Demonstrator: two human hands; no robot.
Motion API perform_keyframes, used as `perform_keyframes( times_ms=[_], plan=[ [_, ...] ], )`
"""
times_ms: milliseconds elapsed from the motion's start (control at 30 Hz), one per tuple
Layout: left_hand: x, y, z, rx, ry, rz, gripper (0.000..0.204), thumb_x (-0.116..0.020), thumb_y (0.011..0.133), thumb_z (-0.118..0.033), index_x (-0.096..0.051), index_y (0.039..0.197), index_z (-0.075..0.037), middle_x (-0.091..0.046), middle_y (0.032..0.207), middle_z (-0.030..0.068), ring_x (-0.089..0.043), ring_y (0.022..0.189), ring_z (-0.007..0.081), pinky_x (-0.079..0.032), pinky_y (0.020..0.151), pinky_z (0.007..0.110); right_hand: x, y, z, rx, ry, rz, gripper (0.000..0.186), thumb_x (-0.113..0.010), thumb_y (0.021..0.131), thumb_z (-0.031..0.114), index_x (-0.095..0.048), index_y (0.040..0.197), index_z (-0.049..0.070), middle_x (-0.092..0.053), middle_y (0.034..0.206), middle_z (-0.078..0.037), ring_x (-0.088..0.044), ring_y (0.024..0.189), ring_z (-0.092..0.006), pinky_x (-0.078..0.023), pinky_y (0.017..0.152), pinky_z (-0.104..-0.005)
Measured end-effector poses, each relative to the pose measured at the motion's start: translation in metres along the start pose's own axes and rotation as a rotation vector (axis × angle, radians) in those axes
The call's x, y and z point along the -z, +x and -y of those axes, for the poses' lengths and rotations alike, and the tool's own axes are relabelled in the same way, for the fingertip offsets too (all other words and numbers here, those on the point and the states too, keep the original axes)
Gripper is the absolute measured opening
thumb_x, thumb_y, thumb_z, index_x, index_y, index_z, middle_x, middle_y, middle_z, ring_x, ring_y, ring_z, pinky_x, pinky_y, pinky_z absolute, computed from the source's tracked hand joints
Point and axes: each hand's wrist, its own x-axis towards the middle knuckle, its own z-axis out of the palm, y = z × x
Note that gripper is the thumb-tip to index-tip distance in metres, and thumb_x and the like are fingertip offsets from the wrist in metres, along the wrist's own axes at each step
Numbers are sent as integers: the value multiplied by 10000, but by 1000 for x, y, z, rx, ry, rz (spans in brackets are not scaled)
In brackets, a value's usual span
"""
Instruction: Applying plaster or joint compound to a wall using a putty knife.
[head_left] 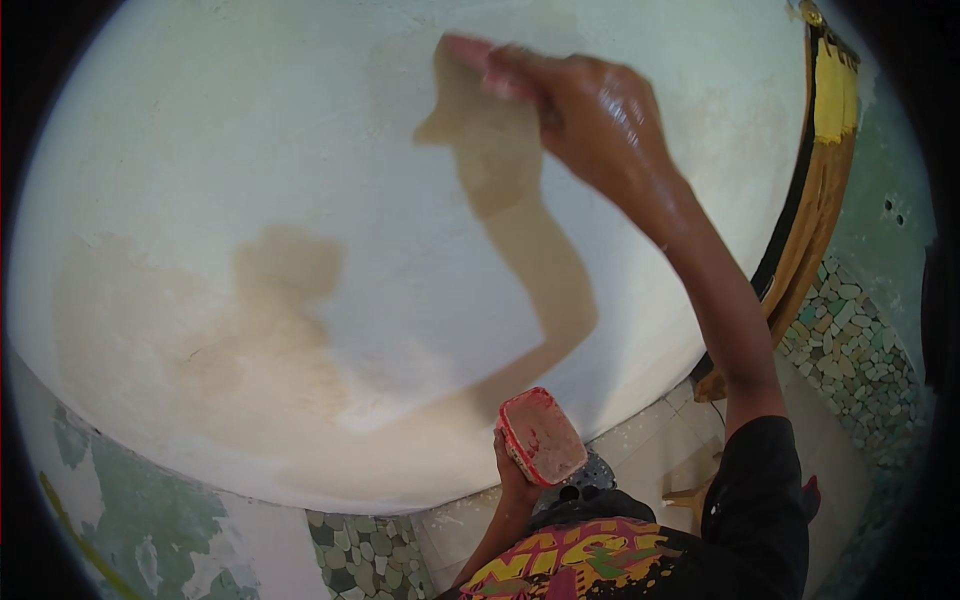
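My right hand (pixel 600 105) is raised high at the pale wall (pixel 330 170). Its fingers are closed round a small reddish flat piece (pixel 465 48), blurred, whose kind I cannot make out. The piece's tip is at the wall or just off it; I cannot tell which. Low down, close to my body, my left hand (pixel 512 478) grips the side of a red plastic tub (pixel 542 437). Wet, pinkish-grey paste lies inside the tub, with smears along its rim. Beige damp-looking patches show on the wall, and my arm's shadow falls across it.
A brown wooden frame with yellow cloth (pixel 829 90) stands along the wall's right edge. Pebble-patterned tiles (pixel 850 330) lie right and lower left. Behind me, a wooden stool (pixel 690 497) stands on pale floor tiles (pixel 640 440). The side walls have worn green paint (pixel 160 520).
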Motion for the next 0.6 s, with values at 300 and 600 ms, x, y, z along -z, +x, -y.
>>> perform_keyframes(
  times_ms=[300, 600],
  plan=[
    [-9, 3, -11, 50, 1, 12, 731, -351, 1056, -663, -453, 1563, -147, -554, 1517, 129, -564, 1350, 364, -472, 1119, 571, 12, 13, -36, -87, 51, 24, 541, -619, 885, -71, -749, 1301, 249, -781, 1070, -106, -747, 966, -334, -599, 828, -404],
    [-14, -1, -24, 120, -51, 17, 703, -383, 1052, -645, -481, 1546, -155, -579, 1494, 121, -581, 1333, 355, -476, 1116, 568, -21, -29, -47, 128, 99, 37, 487, -644, 812, -45, -794, 1190, 222, -779, 938, -92, -732, 852, -323, -591, 758, -423]
  ],
)
